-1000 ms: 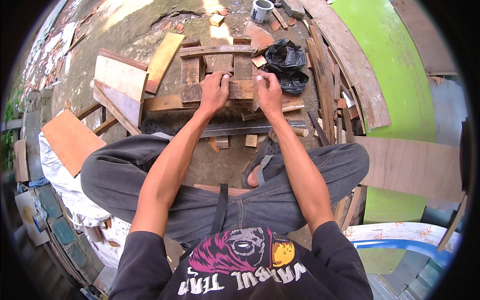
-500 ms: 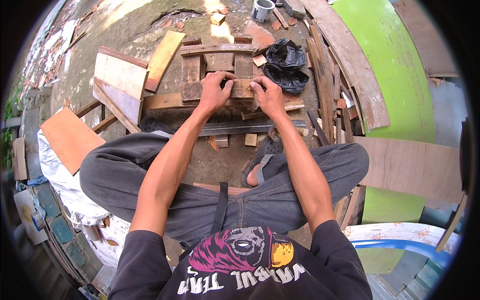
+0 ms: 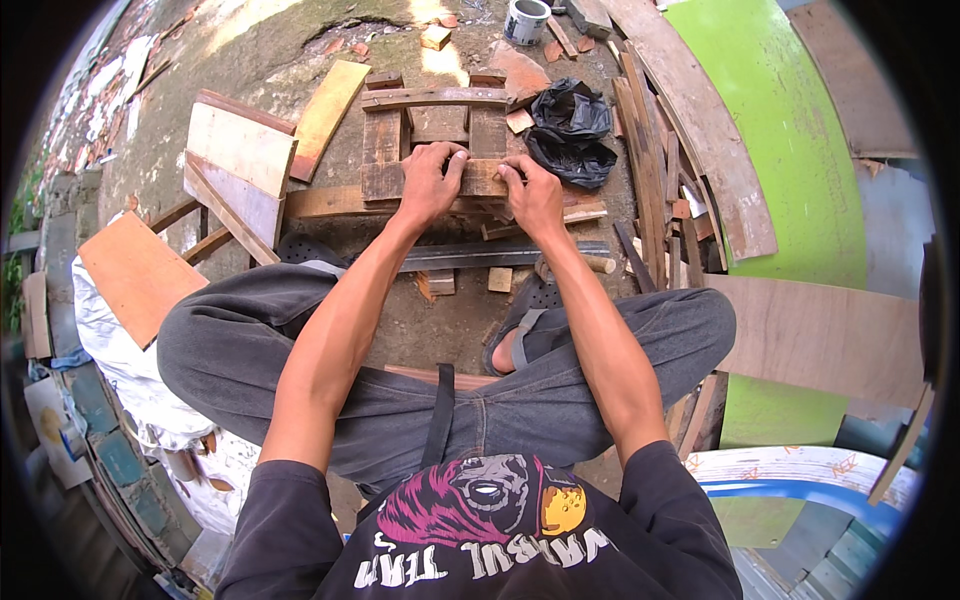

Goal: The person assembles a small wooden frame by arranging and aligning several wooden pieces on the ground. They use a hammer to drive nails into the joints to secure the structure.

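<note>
In front of me on the ground lies a small frame of dark, weathered wood [image 3: 383, 140], with a crossbar [image 3: 435, 97] at its far end and a short board [image 3: 484, 177] across its near end. My left hand [image 3: 432, 182] is closed over the near board, its thumb on top and the fingers partly hidden. At that board's right end, my right hand [image 3: 534, 193] pinches the edge between thumb and curled fingers. Whether anything small sits between those fingertips is too fine to see.
Black plastic bags [image 3: 570, 130] lie right of the frame, near a pile of wood strips [image 3: 648, 170]. A yellowish plank [image 3: 330, 115] and pale boards [image 3: 240, 150] are at the left. A bucket [image 3: 525, 22] stands far off; a green panel [image 3: 800, 120] runs along the right.
My left thumb and forefinger have drawn slightly closer together on the board. The right hand has shifted a little, staying at the board's right end. The frame looks unmoved.
</note>
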Action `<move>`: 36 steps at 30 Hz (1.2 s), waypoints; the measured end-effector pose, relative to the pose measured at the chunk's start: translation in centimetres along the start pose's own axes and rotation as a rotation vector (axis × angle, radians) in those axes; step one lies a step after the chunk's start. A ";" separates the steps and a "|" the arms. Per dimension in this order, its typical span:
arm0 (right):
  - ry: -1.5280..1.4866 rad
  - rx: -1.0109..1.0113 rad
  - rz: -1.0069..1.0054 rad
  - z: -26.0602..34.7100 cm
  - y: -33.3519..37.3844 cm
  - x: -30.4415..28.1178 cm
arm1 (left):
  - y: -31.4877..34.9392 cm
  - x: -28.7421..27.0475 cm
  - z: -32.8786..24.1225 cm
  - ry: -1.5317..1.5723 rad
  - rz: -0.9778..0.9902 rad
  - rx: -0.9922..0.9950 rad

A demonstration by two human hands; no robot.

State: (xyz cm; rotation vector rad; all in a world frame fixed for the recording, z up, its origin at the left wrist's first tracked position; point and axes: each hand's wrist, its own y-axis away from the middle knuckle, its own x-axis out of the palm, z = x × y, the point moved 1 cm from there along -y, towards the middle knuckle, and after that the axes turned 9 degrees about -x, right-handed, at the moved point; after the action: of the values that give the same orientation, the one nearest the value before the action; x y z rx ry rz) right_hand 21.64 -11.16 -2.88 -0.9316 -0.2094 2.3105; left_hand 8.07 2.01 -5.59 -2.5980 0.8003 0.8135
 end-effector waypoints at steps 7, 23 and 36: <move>-0.016 -0.005 -0.014 0.1 0.2 0.2 | 0.0 0.2 0.2 0.012 -0.029 -0.004; 0.076 -0.068 -0.024 0.2 0.2 0.5 | 0.1 0.4 0.2 0.041 -0.061 0.038; 0.079 -0.040 -0.026 0.1 0.3 0.5 | 0.0 0.2 0.0 0.015 -0.039 0.018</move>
State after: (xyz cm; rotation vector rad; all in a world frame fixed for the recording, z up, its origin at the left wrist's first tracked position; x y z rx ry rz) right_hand 21.10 -11.11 -3.18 -1.0324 -0.2340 2.2484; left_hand 8.23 1.86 -5.70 -2.5982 0.7549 0.7731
